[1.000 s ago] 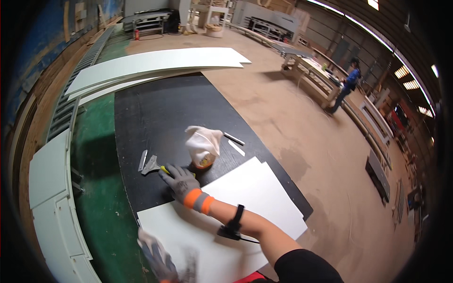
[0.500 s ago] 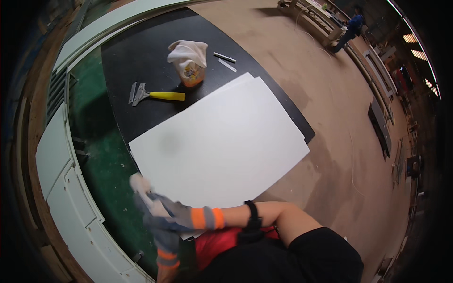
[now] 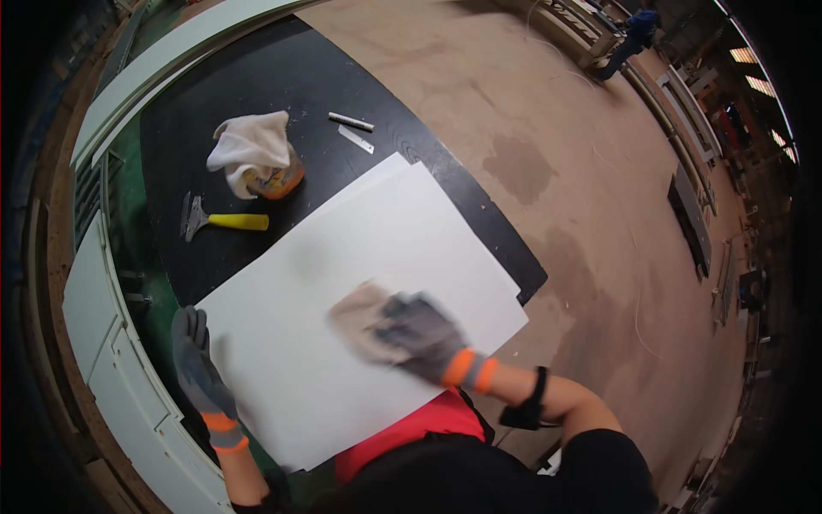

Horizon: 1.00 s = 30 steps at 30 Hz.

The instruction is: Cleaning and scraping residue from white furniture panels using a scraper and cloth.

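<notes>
A white sheet or panel [image 3: 282, 325] lies on top of another one on the black tabletop [image 3: 342, 68]. My right hand [image 3: 424, 334], in a grey glove with an orange cuff, grips a beige cloth [image 3: 364, 319] over the middle of the top panel; both are smeared by motion. At the panel's left edge is my left hand [image 3: 201, 364], gloved alike, its fingers stretched out and holding nothing. Whether it touches the edge I cannot tell. Farther off lies a scraper [image 3: 240, 222] with a yellow handle, next to an orange tub [image 3: 278, 182] draped with a white cloth [image 3: 253, 147].
Past the tub lie a marker-like stick [image 3: 351, 122] and a thin blade-like strip [image 3: 356, 140]. Long white panels [image 3: 128, 377] stand along the left over a green floor. Another person [image 3: 629, 43] in blue is at a far workbench at the upper right.
My hands, together at the panel's lower left before, are now apart. The right one has moved right with the cloth onto the panel. The view has shifted, so the table sits farther left.
</notes>
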{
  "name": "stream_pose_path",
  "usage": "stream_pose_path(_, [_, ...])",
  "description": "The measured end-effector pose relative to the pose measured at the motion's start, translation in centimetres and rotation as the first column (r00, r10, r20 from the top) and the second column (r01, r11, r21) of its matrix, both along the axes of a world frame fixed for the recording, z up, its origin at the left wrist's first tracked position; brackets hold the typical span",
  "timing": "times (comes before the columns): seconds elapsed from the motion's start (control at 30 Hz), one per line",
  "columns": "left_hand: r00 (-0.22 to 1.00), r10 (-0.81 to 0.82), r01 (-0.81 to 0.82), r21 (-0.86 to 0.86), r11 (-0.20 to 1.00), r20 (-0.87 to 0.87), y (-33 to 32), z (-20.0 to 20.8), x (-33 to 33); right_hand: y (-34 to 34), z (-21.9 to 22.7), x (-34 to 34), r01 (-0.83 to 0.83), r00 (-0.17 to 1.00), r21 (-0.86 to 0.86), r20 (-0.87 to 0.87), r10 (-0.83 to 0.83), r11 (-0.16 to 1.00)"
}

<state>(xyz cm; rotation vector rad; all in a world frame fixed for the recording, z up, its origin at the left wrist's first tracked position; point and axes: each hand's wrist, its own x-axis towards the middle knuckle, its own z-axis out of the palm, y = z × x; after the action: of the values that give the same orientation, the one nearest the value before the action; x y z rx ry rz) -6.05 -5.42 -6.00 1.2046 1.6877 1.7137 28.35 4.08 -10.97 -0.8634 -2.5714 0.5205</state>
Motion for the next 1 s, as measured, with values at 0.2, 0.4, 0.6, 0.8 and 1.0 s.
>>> stream_pose_path(0.2, [0.993,0.0,0.008,-0.069,0.998,0.115,9.2,-0.5,3.4,14.5,0.3,8.7,0.291,0.951,0.25,0.03,-0.308,0.924])
stream_pose_path(0.4, [0.998,0.061,-0.057,-0.134,0.989,0.024,12.1,-0.5,9.2,14.0,-0.1,0.8,-0.206,0.967,0.001,0.155,0.204,0.978])
stream_pose_path(0.6, [0.994,0.112,-0.112,-0.179,0.977,-0.009,10.4,-1.5,7.1,29.4,-1.5,4.9,0.516,0.77,-0.19,-0.323,-0.55,0.835])
stream_pose_path(0.8, [0.964,0.158,-0.126,-0.156,0.98,0.215,9.8,-2.5,5.1,32.9,4.6,-2.0,0.286,0.639,-0.49,-0.544,-0.545,0.824])
stream_pose_path(1.0, [0.98,0.087,-0.06,-0.156,0.986,0.177,9.8,-0.4,5.9,31.7,8.1,-13.6,0.198,0.947,0.013,-0.261,-0.188,0.98])
